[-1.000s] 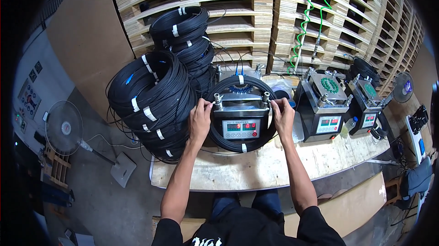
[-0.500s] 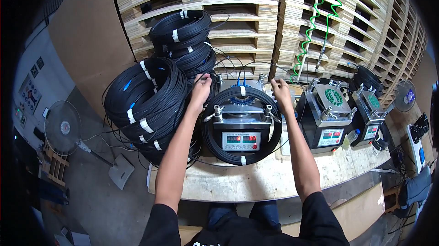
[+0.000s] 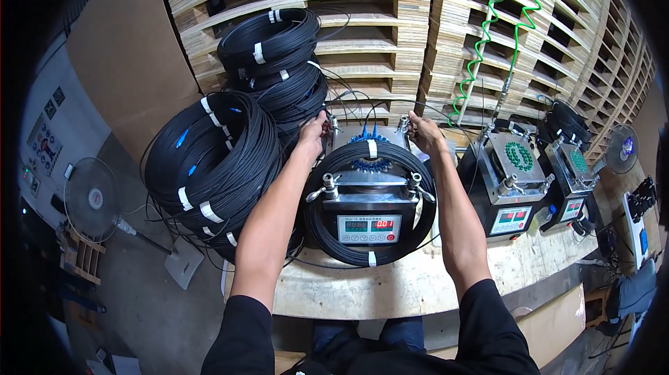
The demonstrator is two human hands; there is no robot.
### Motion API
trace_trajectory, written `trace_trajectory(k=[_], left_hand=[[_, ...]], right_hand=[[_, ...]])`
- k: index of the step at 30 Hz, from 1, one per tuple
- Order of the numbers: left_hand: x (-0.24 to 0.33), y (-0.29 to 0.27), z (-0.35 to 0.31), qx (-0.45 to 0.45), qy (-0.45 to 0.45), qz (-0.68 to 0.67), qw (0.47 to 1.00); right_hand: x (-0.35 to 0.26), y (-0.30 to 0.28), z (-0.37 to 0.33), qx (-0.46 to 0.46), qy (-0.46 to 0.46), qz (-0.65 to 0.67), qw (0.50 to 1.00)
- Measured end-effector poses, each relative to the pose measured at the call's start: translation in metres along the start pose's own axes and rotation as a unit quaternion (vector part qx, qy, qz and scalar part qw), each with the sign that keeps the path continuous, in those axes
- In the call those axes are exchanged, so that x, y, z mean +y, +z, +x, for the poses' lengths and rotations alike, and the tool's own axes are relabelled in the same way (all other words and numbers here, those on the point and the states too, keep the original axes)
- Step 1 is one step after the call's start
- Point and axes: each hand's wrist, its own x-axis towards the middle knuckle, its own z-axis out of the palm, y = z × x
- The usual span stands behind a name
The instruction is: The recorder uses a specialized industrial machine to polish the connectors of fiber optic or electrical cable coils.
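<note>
A polishing machine (image 3: 368, 228) with a lit front panel stands in front of me, a round plate of blue fibre connectors (image 3: 371, 164) on its top. A black cable coil (image 3: 371, 258), tied with white tape, hangs around its front clamps. My left hand (image 3: 313, 134) is closed at the rear left clamp (image 3: 333, 125). At the rear right clamp (image 3: 403, 123), my right hand (image 3: 426, 134) curls its fingers. Whatever levers these clamps have are hidden by my fingers. Two blue connectors (image 3: 370, 131) stand up from the plate, their thin cables running backward.
Stacked black cable coils (image 3: 209, 166) crowd the left of the wooden bench (image 3: 334, 298). Two similar machines with green connectors (image 3: 519, 156) stand to the right. Wooden pallets (image 3: 362, 33) rise behind, with a green spiral hose (image 3: 474, 61). A fan (image 3: 95, 197) stands at left.
Both hands have come in to the rear clamps, and their fingers have closed there. The panel's red digits have changed. My view has shifted slightly.
</note>
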Motion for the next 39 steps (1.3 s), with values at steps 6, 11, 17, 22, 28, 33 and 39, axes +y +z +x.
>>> trace_trajectory(k=[6, 11, 17, 22, 28, 33, 39], left_hand=[[-0.002, 0.005, -0.002, 0.009, 0.040, -0.070, 0.997], [0.017, 0.007, -0.040, 0.021, -0.011, -0.009, 1.000], [0.050, -0.009, -0.167, -0.006, 0.282, 0.282, 0.917], [0.036, -0.006, -0.201, -0.004, 0.437, 0.333, 0.835], [0.029, -0.006, -0.195, -0.010, 0.360, 0.322, 0.876], [0.030, -0.016, -0.167, -0.052, 0.184, 0.313, 0.930], [0.050, 0.018, -0.135, -0.086, 0.122, 0.382, 0.912]], right_hand=[[-0.005, 0.005, -0.006, 0.024, 0.008, -0.027, 0.999], [-0.004, 0.005, -0.030, 0.059, -0.029, -0.157, 0.985], [-0.008, 0.053, -0.152, 0.176, -0.185, -0.391, 0.884], [0.009, 0.056, -0.187, 0.254, -0.306, -0.422, 0.814], [0.008, 0.050, -0.181, 0.260, -0.306, -0.406, 0.821], [0.012, 0.043, -0.166, 0.178, -0.304, -0.335, 0.874], [-0.012, 0.047, -0.132, 0.097, -0.126, -0.231, 0.960]])
